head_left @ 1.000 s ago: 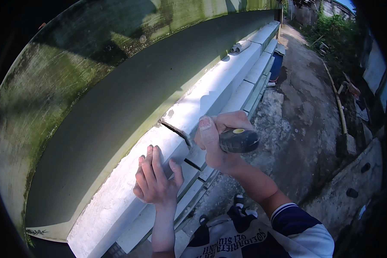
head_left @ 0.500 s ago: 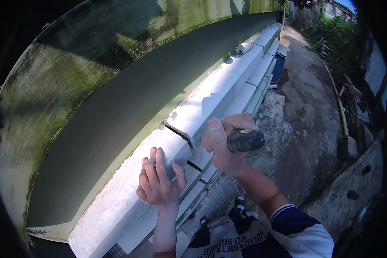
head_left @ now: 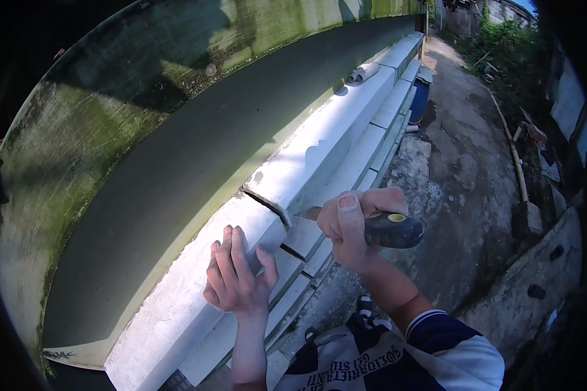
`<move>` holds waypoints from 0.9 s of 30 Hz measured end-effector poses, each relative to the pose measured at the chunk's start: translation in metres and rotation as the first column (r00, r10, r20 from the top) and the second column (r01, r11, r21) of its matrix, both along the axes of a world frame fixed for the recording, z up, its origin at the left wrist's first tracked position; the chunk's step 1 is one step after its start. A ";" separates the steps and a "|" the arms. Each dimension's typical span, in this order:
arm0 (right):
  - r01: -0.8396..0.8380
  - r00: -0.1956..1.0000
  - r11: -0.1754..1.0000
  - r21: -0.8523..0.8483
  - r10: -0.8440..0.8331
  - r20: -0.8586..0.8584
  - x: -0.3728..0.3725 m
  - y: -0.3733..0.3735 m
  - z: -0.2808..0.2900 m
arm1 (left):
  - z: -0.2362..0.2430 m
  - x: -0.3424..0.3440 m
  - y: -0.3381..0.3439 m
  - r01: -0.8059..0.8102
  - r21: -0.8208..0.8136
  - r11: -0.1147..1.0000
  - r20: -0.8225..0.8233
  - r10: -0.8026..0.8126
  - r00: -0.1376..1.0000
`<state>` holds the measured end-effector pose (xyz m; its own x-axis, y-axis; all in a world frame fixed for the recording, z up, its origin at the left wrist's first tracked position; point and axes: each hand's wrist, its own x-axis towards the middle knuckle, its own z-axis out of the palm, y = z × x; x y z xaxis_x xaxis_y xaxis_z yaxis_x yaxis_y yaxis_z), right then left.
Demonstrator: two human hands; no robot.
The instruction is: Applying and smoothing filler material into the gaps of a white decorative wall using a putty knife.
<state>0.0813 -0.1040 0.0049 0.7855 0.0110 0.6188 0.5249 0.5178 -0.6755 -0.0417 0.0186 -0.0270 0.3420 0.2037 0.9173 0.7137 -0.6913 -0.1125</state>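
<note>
Mossy green wall (head_left: 130, 221) at left, damp path (head_left: 463, 176) at right; between them, long white blocks lie stacked in rows. Person's left hand (head_left: 239, 277), fingers spread and grasping nothing, rests on the near top block (head_left: 176, 306), just short of a dark gap (head_left: 265, 204). Right hand (head_left: 352, 225) clenches the dark handle of a tool (head_left: 394, 231); its narrow blade points leftward beside the far top block (head_left: 326, 143). From here I cannot tell whether the tip touches.

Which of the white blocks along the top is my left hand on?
The nearest block, under the left hand; the other top blocks lie beyond the dark gap.
</note>
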 end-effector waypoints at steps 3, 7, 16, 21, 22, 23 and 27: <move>-0.283 0.957 0.952 -0.117 0.289 0.036 0.004 -0.011 -0.001 | 0.001 0.001 0.000 0.003 -0.004 1.000 0.006 -0.002 1.000; -0.184 0.983 0.983 0.003 0.184 -0.010 0.006 -0.008 0.002 | 0.002 0.002 -0.002 -0.005 -0.007 1.000 -0.002 0.005 1.000; -0.201 0.979 0.968 0.147 0.204 -0.004 0.002 0.013 -0.006 | 0.002 -0.003 -0.001 0.013 -0.034 0.999 0.005 -0.013 1.000; -0.002 0.983 0.999 -0.043 0.009 0.181 0.004 0.018 -0.008 | 0.004 0.003 -0.002 0.019 -0.014 1.000 0.015 -0.019 1.000; 0.126 0.945 0.985 -0.119 -0.082 0.316 0.000 0.012 -0.010 | 0.002 0.001 -0.003 0.009 -0.021 1.000 0.008 -0.009 1.000; 0.156 0.938 0.988 -0.001 -0.148 0.313 0.002 0.021 -0.007 | 0.002 0.002 -0.003 0.011 -0.020 1.000 0.003 -0.011 1.000; 0.140 0.933 0.990 0.028 -0.141 0.332 0.008 0.032 -0.004 | 0.001 0.001 -0.003 0.002 -0.017 1.000 -0.003 -0.002 1.000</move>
